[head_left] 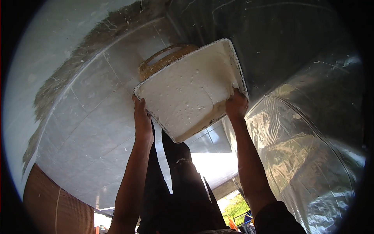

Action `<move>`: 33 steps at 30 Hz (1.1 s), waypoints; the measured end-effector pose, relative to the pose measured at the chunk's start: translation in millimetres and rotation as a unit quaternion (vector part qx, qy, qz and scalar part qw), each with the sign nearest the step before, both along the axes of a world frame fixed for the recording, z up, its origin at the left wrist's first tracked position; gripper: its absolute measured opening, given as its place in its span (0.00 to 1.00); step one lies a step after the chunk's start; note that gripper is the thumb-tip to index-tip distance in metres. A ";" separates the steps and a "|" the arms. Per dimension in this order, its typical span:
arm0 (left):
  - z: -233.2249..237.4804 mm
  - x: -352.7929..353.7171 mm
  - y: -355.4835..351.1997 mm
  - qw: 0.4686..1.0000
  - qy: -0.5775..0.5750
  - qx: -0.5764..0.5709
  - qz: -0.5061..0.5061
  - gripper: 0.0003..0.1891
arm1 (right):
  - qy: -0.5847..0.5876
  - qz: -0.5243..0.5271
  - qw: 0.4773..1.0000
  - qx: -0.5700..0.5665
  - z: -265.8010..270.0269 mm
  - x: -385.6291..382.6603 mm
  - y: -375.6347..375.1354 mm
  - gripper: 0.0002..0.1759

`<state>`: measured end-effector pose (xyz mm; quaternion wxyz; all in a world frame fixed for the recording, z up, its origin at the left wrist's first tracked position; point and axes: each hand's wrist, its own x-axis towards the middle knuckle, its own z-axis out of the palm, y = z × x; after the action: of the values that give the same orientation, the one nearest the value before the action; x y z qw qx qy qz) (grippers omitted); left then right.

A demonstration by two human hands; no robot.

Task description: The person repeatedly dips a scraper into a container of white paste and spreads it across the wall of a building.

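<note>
A rectangular tub (183, 89) holds a smooth, pale, wet mix that looks like plaster, with small bubbles and pits on its surface. Its rim is crusted with dried white material. My left hand (142, 119) grips the left edge of the tub, fingers over the rim. At the opposite edge, my right hand (237, 104) is closed around the rim near the lower right corner. The tub is tilted in view, and the mix lies away from the wall by my right hand. Directly behind the tub shows a yellow-brown container (165, 60) with a handle-like opening, partly hidden.
Grey floor tiles (89, 105) lie to the left, bordered by a smeared wall (78, 54). Clear plastic sheeting (288, 148) hangs at the right. My legs (179, 171) are below the tub. A brown ribbed panel (50, 202) stands at the lower left.
</note>
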<state>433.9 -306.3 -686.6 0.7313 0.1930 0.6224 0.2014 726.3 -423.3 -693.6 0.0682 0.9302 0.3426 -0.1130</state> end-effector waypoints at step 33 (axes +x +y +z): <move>-14.7 -6.7 -12.7 0.998 -0.023 0.064 -0.013 0.38 | 0.048 0.022 0.997 0.064 14.3 -38.3 34.5 0.18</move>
<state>427.2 -318.9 -701.3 0.7342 0.2430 0.5884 0.2358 688.0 -388.8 -679.3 -0.0060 0.9182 0.3728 -0.1338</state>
